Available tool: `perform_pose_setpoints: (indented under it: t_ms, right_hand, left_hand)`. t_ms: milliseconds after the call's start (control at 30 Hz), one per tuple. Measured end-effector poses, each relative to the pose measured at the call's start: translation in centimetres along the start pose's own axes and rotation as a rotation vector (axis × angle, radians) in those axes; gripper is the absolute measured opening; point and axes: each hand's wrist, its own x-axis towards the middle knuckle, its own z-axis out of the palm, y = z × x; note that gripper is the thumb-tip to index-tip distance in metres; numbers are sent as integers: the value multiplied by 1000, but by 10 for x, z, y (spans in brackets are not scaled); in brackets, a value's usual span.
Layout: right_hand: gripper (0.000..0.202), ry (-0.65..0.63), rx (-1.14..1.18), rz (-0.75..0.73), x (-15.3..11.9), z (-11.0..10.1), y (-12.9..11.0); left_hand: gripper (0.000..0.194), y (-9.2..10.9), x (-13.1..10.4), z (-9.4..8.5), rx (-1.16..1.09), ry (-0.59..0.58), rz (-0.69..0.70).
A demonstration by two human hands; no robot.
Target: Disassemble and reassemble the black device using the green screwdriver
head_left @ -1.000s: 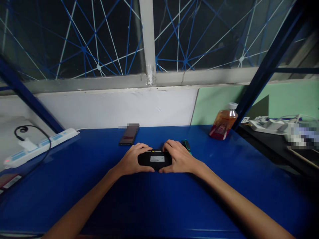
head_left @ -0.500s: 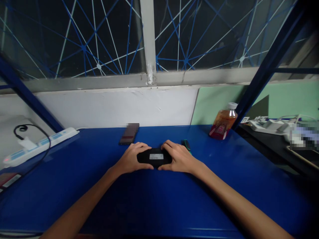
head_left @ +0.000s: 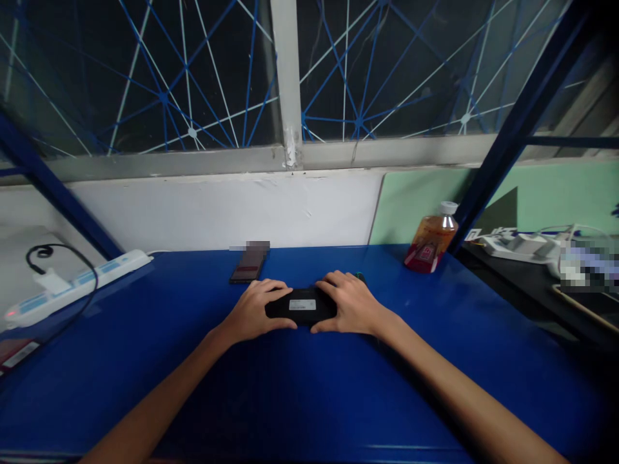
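A black case-like object (head_left: 302, 314) with a whitish label on its upper face is at the middle of the blue table (head_left: 290, 399). My left hand (head_left: 254, 310) grips its left end, thumb on the near side and fingers over the far side. Its right end is held the same way by my right hand (head_left: 351, 304). Just behind my right hand, a small dark and green item (head_left: 360, 277) is mostly hidden. A dark phone (head_left: 249, 263) lies behind my left hand.
A bottle of orange-brown drink (head_left: 432, 240) stands at the back right. On the left lies a white power strip (head_left: 91, 283) with a black cable. Blue frame posts rise on both sides, and a black surface (head_left: 517, 264) with white devices is at the far right.
My right hand has shifted slightly right along the black object and now covers more of the small dark and green item. My left hand keeps its grip.
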Motion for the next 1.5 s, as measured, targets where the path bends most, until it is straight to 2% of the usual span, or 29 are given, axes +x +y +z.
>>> perform_pose_setpoints:
  t_ms: [167,333,433,567,633,700,767,933,1100,1167,1233,1367,1500]
  right_hand:
    - [82,-12,12,8,0,-2,7]
    - [80,7,36,-11,0,1,3]
    - [81,18,60,12,0,-8,3]
    - [56,112,56,175,-1,-30,19]
    - [52,138,-5,333,-4,-37,34]
    - [57,84,-82,530,-8,-37,50]
    - [64,9,-121,625,-12,-31,60]
    - [66,-155,-107,618,-12,-12,62]
    - [46,-215,-93,635,-7,-9,55]
    - [42,-167,-49,654,-7,-11,57]
    - [41,-64,16,659,-7,-14,60]
    - [36,244,149,606,-7,-21,63]
    - [35,570,210,489,-7,-27,54]
  left_hand:
    - [59,-1,-2,-1,-3,-2,-8]
    - [61,-4,-2,-3,-10,-39,-25]
    - [59,-7,-1,-8,6,-45,-3]
    - [54,-11,-2,-18,25,-60,48]
    - [54,-10,-3,-21,37,-70,66]
    - [54,-4,0,-21,66,-73,78]
    - [57,7,6,-19,97,-80,99]
    - [72,37,36,-4,121,-141,233]
    - [73,49,51,11,121,-133,235]
    - [72,49,50,15,109,-108,219]
    - [69,48,48,18,97,-91,218]
    - [68,48,47,19,68,-88,225]
    - [69,48,46,18,36,-92,206]
